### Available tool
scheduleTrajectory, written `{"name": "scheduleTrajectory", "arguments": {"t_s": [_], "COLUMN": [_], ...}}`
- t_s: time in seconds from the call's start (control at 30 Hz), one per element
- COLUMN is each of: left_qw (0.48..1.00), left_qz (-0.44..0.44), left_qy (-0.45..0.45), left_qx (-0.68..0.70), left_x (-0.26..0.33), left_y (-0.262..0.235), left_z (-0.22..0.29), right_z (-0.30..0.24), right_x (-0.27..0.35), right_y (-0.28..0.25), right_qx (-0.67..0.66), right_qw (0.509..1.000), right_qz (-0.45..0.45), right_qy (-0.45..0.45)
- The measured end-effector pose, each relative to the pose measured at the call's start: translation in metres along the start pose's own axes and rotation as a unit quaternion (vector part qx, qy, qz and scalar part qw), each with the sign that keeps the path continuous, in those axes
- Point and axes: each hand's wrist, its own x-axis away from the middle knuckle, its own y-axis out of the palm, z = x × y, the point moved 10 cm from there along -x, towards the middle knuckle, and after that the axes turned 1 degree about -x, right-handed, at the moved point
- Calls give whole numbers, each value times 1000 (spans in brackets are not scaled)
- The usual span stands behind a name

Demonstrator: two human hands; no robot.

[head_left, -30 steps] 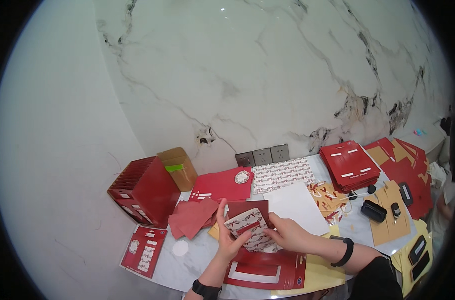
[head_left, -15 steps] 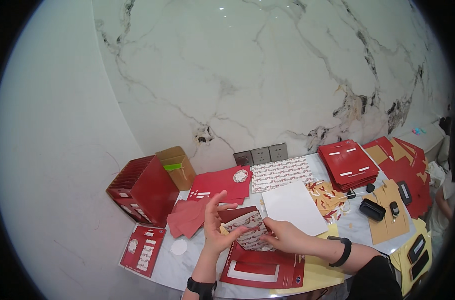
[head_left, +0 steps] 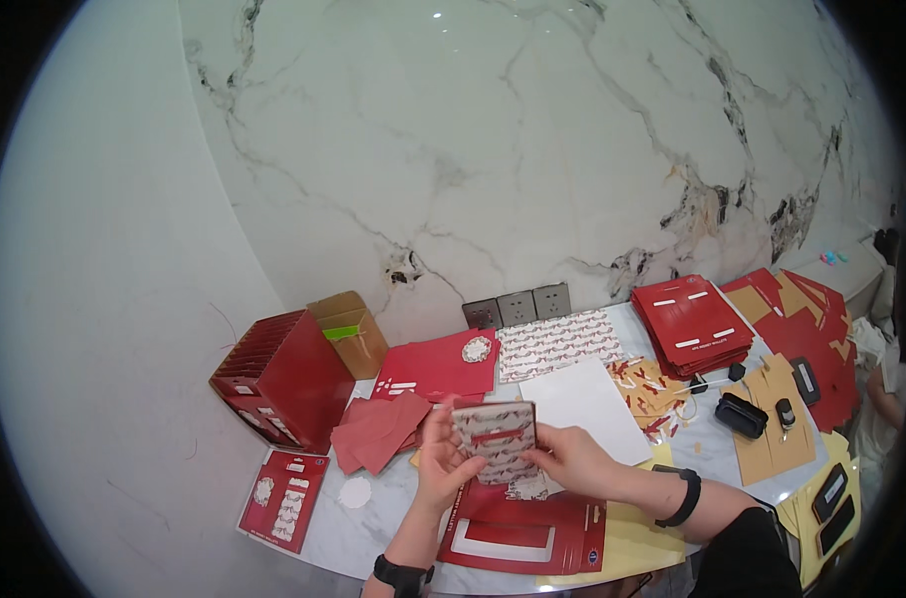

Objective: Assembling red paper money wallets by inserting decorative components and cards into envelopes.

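Observation:
Between my two hands is a small upright stack of patterned cards (head_left: 511, 445), whitish with red and dark motifs and a red strip across the middle. My left hand (head_left: 445, 460) is closed round its left edge, thumb on the front. On the lower right edge, my right hand (head_left: 570, 458) pinches it with thumb and fingers. Below lies a flat red card package (head_left: 572, 528) with a white-framed window. A scrap of patterned paper (head_left: 528, 487) shows just under the stack. Left of my left hand are red paper pieces (head_left: 378, 434).
A red box of upright folders (head_left: 303, 374) and a brown carton (head_left: 351, 334) stand at the left by the marble wall. White paper (head_left: 587, 409) and a patterned sheet (head_left: 562, 344) lie behind my hands. Piled red packages (head_left: 692, 324) and a black case (head_left: 742, 417) are at right.
My left hand has gone from spread fingers to a grip on the stack's left edge. The stack now stands more upright and squared together, its patterned front facing me.

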Motion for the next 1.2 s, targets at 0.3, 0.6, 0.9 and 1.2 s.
{"name": "scheduleTrajectory", "arguments": {"t_s": [0.3,0.6,0.9,1.2], "left_qw": [988,951,948,980], "left_qz": [135,256,243,98], "left_qy": [-73,-100,-124,-156], "left_qx": [-36,139,167,81], "left_x": [10,7,8,13], "left_y": [-43,-78,-81,-55], "left_z": [-34,-37,-50,-46], "right_z": [-9,53,51,-84], "right_x": [-7,18,16,20], "right_y": [-27,33,33,-134], "right_qx": [103,420,412,314], "right_qw": [995,871,847,876], "right_qz": [-2,-247,-335,320], "right_qy": [17,56,20,-176]}}
